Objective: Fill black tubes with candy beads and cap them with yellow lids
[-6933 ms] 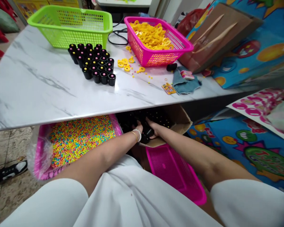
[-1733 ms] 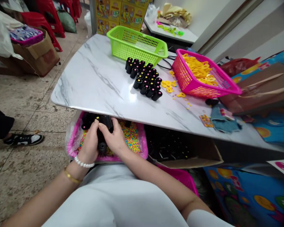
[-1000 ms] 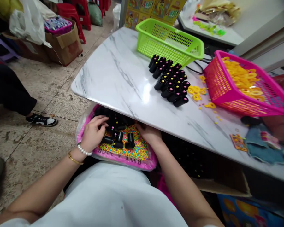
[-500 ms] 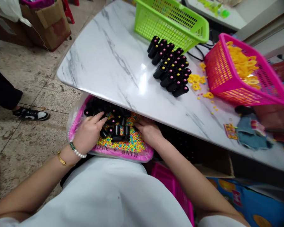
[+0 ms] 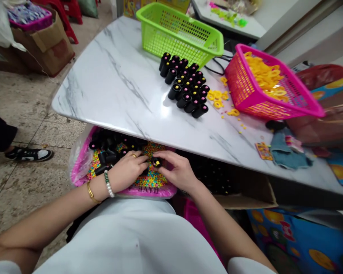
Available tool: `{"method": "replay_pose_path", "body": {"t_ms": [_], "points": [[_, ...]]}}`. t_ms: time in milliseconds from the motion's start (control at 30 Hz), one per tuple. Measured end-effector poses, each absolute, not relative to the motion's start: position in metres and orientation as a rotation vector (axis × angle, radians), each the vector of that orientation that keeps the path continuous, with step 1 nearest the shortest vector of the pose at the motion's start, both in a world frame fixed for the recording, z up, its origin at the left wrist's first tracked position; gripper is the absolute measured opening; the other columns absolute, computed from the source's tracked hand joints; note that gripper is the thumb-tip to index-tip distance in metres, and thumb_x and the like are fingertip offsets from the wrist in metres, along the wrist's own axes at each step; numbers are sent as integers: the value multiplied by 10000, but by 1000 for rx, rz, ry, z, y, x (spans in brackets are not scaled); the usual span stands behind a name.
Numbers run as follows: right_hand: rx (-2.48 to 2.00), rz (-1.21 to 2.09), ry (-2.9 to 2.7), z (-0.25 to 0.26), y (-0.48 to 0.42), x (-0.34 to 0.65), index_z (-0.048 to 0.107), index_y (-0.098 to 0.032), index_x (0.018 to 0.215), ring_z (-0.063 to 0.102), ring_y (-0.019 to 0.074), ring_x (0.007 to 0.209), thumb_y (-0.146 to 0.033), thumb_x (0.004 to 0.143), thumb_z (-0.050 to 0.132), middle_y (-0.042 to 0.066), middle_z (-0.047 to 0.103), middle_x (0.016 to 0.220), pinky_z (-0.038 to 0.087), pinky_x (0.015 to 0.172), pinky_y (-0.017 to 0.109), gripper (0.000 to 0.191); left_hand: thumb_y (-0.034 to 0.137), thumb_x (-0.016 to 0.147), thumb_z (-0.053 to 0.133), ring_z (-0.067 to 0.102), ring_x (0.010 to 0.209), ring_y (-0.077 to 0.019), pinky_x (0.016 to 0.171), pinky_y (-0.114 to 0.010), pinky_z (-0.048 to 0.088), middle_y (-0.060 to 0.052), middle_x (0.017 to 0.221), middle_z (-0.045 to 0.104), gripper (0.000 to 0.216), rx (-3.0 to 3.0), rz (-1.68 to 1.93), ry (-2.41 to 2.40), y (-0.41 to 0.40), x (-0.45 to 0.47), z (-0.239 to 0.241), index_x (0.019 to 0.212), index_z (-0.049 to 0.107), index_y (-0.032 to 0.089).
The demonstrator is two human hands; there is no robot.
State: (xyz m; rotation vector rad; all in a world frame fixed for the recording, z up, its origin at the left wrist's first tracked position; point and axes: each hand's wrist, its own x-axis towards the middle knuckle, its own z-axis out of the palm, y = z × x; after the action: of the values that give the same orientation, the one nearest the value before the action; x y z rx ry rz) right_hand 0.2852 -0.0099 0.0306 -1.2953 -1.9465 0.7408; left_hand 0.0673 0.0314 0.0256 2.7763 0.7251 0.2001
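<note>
While one black tube (image 5: 154, 160) is pinched, the far side of the pink bin (image 5: 162, 191) is hidden

As that side is overhung by the marbled tabletop (image 5: 125, 91), the number of loose tubes (image 5: 111, 156) in the bin cannot be told. The pinched tube, a yellow bead (image 5: 157, 163) showing at its end, is held between thumb and forefinger of the right hand (image 5: 181, 171), over multicoloured beads (image 5: 156, 180). The left hand (image 5: 128, 172) is laid beside it, fingers curled down among tubes; whether anything is grasped cannot be made out. Inside a cardboard box (image 5: 246, 203), more dark tubes (image 5: 214, 174) are lost in shadow, and a magenta basket (image 5: 193, 213) below is mostly concealed. At the left edge, another person's trouser leg (image 5: 0, 133) is cut off.
</note>
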Motion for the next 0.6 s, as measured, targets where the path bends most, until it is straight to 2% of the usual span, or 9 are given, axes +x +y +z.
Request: {"method": "replay_pose_path", "body": {"t_ms": [133, 267, 367, 500, 600], "points": [[-1425, 651, -2008, 17, -4, 293, 688, -232, 1112, 689, 189, 957, -186, 837, 633, 47, 732, 1049, 561, 874, 332, 284, 176, 947, 509, 539, 1077, -272, 899, -414, 435, -119, 1027, 664, 265, 2850, 44, 780, 37, 74, 23, 1145, 684, 171], [-1630, 511, -2293, -2, 6, 293, 695, -218, 1139, 661, 239, 1051, -116, 845, 588, 98, 683, 1192, 553, 901, 370, 330, 219, 934, 539, 532, 1000, -287, 826, -418, 428, -119, 952, 628, 211, 2876, -10, 821, 37, 71, 28, 1029, 725, 190], [-1703, 433, -2500, -4, 14, 286, 720, -231, 1102, 646, 265, 1057, -122, 876, 576, 106, 683, 1173, 556, 864, 372, 289, 197, 916, 559, 537, 960, -280, 811, -417, 433, -113, 901, 622, 188, 2860, -64, 815, 34, 64, 31, 982, 735, 184], [-1559, 610, -2414, -1, 17, 284, 723, -238, 1111, 647, 245, 1080, -93, 843, 589, 85, 677, 1204, 550, 896, 368, 333, 120, 902, 539, 562, 1018, -280, 877, -451, 467, -123, 1006, 655, 239, 2737, -7, 860, 34, 48, 31, 1051, 715, 182], [-1528, 729, -2097, -1, 11, 291, 710, -227, 1136, 680, 215, 990, -128, 815, 620, 65, 713, 1123, 554, 885, 365, 348, 136, 904, 538, 572, 1120, -260, 972, -444, 479, -132, 1187, 649, 326, 2531, 281, 910, 31, 37, 42, 1215, 634, 163]]}}
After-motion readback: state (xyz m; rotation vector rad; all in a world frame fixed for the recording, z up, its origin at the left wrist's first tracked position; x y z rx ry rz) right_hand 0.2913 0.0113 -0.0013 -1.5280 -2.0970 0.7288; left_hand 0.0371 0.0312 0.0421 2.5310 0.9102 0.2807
